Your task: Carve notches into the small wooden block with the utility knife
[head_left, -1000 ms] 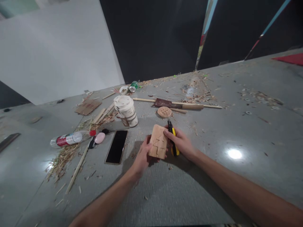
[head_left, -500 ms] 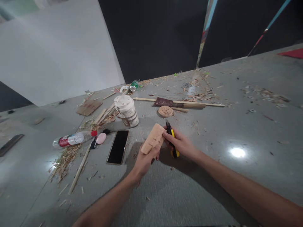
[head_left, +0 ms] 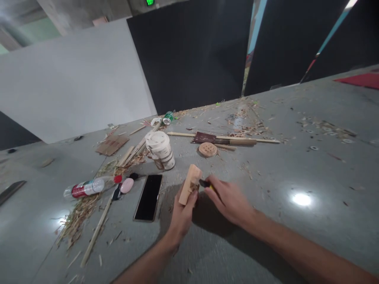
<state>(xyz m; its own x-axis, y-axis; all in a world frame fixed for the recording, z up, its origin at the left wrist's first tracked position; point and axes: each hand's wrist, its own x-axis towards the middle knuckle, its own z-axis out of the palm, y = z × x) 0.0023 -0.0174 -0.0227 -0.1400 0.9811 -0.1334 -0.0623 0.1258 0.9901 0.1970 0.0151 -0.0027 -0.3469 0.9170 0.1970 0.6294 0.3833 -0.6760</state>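
My left hand (head_left: 184,213) is closed round the lower part of a pale wooden block (head_left: 188,185), which stands tilted with its top pointing away from me. Cut marks show on the block's right side, close to my thumb. In my right hand (head_left: 229,199) is a black and yellow utility knife (head_left: 205,184), mostly covered by my fingers. Its front end points at the block's carved side; whether the blade touches the wood I cannot tell. Beyond the block lies a round wooden disc (head_left: 207,149) with small holes.
A lidded paper cup (head_left: 160,150) and a phone (head_left: 148,197) sit left of my hands. Further left lie a plastic bottle (head_left: 89,187), a pink oval object (head_left: 127,185) and wood shavings (head_left: 78,221). A dark-bladed tool with a wooden handle (head_left: 242,142) lies behind the disc.
The block has been turned in my left hand, so its narrow side faces up. My right hand has gripped the knife more fully and swung its front end toward the block. The view has tilted up slightly.
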